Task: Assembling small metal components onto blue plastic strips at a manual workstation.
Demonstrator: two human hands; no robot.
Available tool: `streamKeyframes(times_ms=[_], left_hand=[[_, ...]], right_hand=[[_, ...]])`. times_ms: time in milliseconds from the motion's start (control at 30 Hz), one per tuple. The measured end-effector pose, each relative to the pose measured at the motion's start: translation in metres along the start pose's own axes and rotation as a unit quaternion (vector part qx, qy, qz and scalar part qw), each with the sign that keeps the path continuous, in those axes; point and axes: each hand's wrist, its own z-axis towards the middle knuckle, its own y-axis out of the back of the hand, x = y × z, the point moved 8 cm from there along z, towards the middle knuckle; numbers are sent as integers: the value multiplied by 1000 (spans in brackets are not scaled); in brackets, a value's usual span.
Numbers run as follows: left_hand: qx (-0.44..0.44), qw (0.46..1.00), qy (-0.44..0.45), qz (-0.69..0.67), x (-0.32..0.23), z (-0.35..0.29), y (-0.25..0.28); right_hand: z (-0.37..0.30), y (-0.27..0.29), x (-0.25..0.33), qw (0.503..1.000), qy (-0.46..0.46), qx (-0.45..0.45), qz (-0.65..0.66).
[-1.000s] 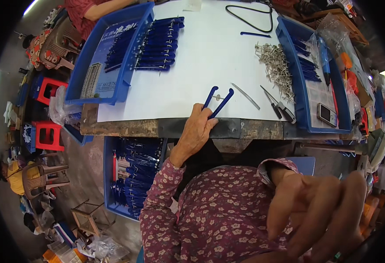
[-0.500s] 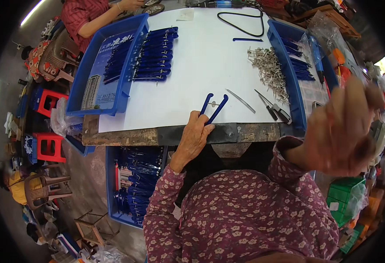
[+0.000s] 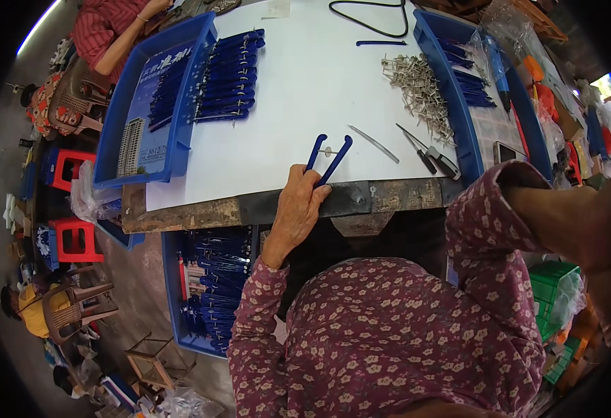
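At the table edge (image 3: 201,213), the left hand (image 3: 297,205) grips a blue V-shaped piece (image 3: 335,162); the right hand's hold I can't tell.

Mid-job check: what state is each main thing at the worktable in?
Left hand: closed on the blue hooked pair
Blue hooked pair: spread in a V, pin between its arms
Metal pins: loosely heaped
Blue strips: lined up in a row
Lone blue strip: lying flat
Two handled tools: lying down
Left tray: open, partly filled
Right tray: open, partly filled
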Motion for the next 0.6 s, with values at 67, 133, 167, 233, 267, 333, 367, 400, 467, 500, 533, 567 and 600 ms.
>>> streamKeyframes(times_ms=[67,133,167,233,267,333,367,400,467,500,533,567,600], left_hand=[[1,1000,-12,8,-3,3,-4],[5,1000,-11,10,-6,3,-7],[8,1000,-11,13,-8,6,-9],[6,1000,-9,10,-3,5,-8],[5,1000,-12,14,-4,4,-7],[0,1000,-18,17,-4,3,-6],[-3,999,-23,22,-5,4,-6],[-4,999,-24,21,-5,4,-6],[0,1000,-21,18,-4,4,-6],[2,1000,-23,18,-7,6,-8],[1,1000,-16,17,-6,5,-8],[0,1000,-9,16,-5,5,-8],[-3,1000,-7,15,-3,4,-7]], right_hand=[[-19,20,84,1000,8,-12,-7],[-8,22,40,1000,13,-22,-16],[-4,-22,-48,999,16,-25,-22],[1,-60,-149,999,12,-33,-27],[8,-66,-145,999,12,-35,-28],[10,-62,-146,999,15,-41,-32],[11,-65,-143,998,16,-44,-34],[1,-58,-150,998,18,-47,-36],[4,-42,-140,998,19,-54,-40],[3,-37,-120,997,23,-59,-45],[-1,-59,-159,997,22,-63,-45],[-5,-57,-141,996,22,-67,-46],[-4,-51,-135,996,21,-71,-46]])
